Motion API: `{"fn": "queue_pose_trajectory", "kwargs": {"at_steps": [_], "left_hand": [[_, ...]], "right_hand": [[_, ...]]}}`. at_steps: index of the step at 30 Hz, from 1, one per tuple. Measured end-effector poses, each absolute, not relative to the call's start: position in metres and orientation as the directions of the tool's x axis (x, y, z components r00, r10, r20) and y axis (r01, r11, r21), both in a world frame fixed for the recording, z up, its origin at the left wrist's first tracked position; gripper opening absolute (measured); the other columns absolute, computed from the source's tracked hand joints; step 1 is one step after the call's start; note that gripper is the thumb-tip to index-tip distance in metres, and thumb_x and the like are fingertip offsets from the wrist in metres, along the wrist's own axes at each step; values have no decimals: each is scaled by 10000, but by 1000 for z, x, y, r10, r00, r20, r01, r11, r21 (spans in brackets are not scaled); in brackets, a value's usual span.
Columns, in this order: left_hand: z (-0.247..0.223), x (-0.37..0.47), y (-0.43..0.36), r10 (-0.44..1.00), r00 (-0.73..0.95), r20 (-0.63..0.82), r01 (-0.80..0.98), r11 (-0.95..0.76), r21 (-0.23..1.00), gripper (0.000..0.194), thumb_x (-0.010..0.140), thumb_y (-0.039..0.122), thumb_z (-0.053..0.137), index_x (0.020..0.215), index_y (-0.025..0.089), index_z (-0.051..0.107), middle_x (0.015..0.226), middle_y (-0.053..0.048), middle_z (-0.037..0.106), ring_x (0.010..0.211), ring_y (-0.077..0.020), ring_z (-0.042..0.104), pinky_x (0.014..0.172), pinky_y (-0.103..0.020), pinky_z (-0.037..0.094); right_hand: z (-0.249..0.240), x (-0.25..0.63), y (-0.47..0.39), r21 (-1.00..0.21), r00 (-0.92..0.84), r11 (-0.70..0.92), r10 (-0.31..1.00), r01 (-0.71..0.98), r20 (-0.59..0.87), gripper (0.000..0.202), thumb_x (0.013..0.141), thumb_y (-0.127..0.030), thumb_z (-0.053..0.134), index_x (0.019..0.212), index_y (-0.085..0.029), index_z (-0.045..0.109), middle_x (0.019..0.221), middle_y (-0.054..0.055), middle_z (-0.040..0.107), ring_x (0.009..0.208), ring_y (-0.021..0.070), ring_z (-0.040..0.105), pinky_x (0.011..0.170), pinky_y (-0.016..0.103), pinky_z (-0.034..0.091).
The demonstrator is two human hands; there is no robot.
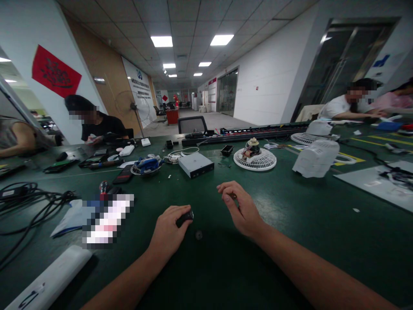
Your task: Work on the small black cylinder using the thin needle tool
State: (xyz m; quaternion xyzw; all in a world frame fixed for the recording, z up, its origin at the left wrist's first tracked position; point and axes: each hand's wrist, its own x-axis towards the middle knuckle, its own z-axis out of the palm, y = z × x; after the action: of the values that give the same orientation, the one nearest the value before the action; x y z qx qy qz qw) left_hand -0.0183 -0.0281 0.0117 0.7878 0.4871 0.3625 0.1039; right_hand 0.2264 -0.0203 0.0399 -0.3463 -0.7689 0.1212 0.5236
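Green table (290, 241) in office. Left hand (171, 228) grips dark cylinder (184, 218), drive box (196, 165) beyond; right hand (240, 209) half-curled, grasp unclear.

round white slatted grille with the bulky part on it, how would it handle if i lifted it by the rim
The round white slatted grille is probably stiff: its ribs look rigid and evenly spaced. Lifted by one edge it may tip, since the bulky beige and brown mechanism stands near its middle.

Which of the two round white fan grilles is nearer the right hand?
The nearer grille, beside the small black tray, has mechanical parts on it; the other grille is farther right, beyond the white housing.
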Motion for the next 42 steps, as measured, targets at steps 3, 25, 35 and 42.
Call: {"fn": "queue_pose_trajectory", "kwargs": {"at_steps": [3,25,35,42], "left_hand": [[12,-18,-29,867,246,434,711,-466,527,384,772,95,754,1133,224,729,1105,-42,754,1028,-237,695,953,-428,560],[14,-17,-28,868,213,448,728,-447,520,341,746,77,724,1048,231,754,1047,-40,769,980,-239,715,927,-421,573],[14,-14,-38,780,405,477,579,-623,526,425,721,64,782,1104,234,711,1041,-30,761,958,-222,715,888,-387,591],[13,-15,-42,729,408,549,523,-680,514,478,778,86,729,1227,221,638,1127,-53,740,1013,-216,709,928,-383,582]], "right_hand": [[40,223,-22,-390,-374,754,620,528,690,209,1004,-150,398,1010,-194,603,990,87,618,950,218,578,835,367,480],[27,186,-34,-262,-767,809,584,526,264,142,884,-295,701,992,-203,711,969,41,682,877,198,602,752,313,463],[25,201,-29,-435,-588,746,666,505,460,218,879,-133,687,1068,-231,737,943,39,720,874,197,602,750,316,488],[25,200,-30,-512,-549,745,664,428,507,76,846,-166,739,910,-208,732,883,22,744,850,188,622,773,320,483]]}}
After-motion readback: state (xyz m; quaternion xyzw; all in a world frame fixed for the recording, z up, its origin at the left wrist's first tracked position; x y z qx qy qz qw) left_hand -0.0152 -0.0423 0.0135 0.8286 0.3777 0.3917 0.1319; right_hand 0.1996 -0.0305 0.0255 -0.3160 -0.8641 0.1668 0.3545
